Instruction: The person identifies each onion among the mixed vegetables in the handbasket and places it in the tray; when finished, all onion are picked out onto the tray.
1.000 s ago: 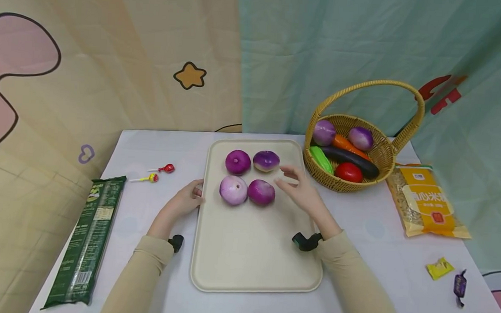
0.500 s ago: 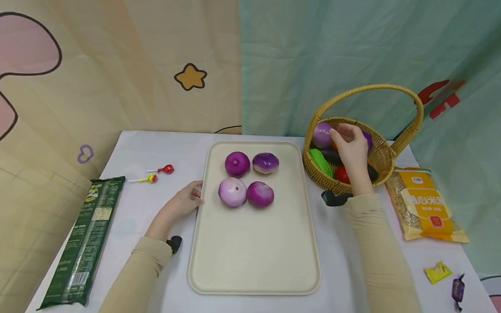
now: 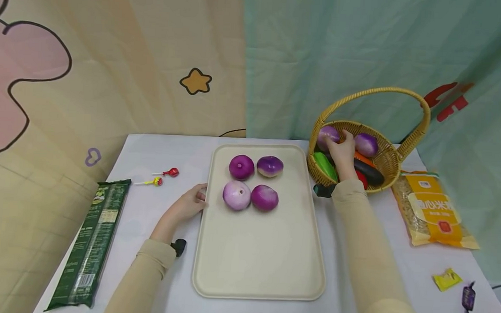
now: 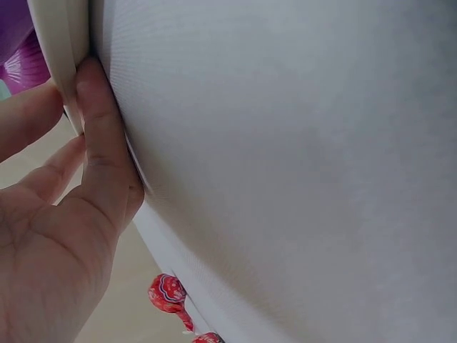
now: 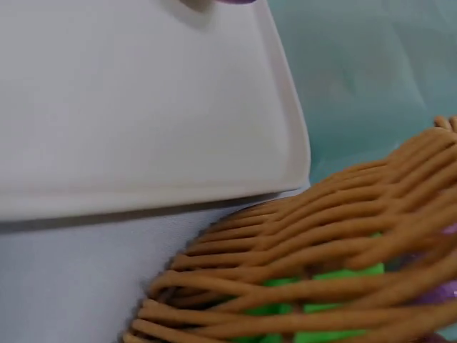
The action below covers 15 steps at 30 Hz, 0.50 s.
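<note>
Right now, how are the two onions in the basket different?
The left onion sits by the basket rim's left side, and the right hand touches it; the right onion sits further right, untouched. The left onion looks paler purple, the right onion a little deeper. Both are round, purple and inside the basket.

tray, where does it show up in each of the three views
Head: the tray lies mid-table, four onions at its far end, the left hand at its left edge.
Left wrist: its rim runs down the upper left, fingers against it.
Right wrist: it fills the upper left, a corner beside the basket.
Shared landmark: the tray's pale raised rim.
</note>
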Tool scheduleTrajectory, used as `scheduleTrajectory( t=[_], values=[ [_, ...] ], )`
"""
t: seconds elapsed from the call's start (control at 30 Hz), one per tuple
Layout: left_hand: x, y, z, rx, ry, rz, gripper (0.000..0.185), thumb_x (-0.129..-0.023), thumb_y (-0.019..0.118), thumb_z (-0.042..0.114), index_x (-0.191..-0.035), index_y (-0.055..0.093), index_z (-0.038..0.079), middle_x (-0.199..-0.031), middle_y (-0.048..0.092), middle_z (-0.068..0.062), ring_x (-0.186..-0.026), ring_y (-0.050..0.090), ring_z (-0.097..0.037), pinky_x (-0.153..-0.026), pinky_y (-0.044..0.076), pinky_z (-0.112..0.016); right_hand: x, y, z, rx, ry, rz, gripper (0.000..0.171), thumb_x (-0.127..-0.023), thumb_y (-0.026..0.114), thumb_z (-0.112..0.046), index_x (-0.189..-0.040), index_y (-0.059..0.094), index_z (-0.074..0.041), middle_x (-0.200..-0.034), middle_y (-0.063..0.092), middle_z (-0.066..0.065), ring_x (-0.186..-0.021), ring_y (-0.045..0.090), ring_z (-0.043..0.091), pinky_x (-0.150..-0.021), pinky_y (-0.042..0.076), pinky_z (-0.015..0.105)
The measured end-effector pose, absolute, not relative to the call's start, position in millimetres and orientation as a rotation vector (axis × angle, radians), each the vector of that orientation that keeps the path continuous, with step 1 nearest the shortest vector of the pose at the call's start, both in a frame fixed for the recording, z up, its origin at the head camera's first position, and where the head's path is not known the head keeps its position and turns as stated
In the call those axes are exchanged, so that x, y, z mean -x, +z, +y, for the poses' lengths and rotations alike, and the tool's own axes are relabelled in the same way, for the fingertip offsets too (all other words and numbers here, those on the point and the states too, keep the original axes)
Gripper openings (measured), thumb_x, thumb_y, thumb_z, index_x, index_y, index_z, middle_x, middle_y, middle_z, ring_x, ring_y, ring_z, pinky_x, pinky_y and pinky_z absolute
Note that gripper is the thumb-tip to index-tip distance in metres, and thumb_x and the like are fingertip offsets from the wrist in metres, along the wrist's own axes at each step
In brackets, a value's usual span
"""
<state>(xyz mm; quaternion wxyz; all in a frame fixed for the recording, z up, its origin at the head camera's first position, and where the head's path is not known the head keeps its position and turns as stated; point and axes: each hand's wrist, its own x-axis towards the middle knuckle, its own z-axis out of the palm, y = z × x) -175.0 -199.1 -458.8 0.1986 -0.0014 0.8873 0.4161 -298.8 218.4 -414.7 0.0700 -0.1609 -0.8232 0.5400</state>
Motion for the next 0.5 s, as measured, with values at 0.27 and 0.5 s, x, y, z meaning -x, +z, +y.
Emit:
scheduleTrajectory(
  t=[0.27,0.5],
  values=[
    [175,-461,-200,-0.008,1.17,2.494,0.061,-0.093,0.053,0.001,-0.15,0.032,-0.001,-0.11,0.056,-0.019,-0.089,0.057,-0.022,-0.078,0.048,-0.03,305,-425,212,0.48,1.434,-2.617,0.088,-0.089,0.065,-0.034,-0.155,0.018,-0.001,-0.157,0.026,0.025,-0.144,0.024,0.044,-0.12,0.02,0.051],
    [175,-461,-200,0.011,1.176,2.494,0.061,-0.093,0.052,0.0,-0.15,0.032,-0.001,-0.111,0.056,-0.019,-0.089,0.058,-0.022,-0.079,0.049,-0.032,306,-426,207,0.527,1.451,-2.556,0.087,-0.086,0.069,-0.033,-0.152,0.022,-0.001,-0.153,0.028,0.025,-0.142,0.024,0.043,-0.118,0.021,0.05]
  ],
)
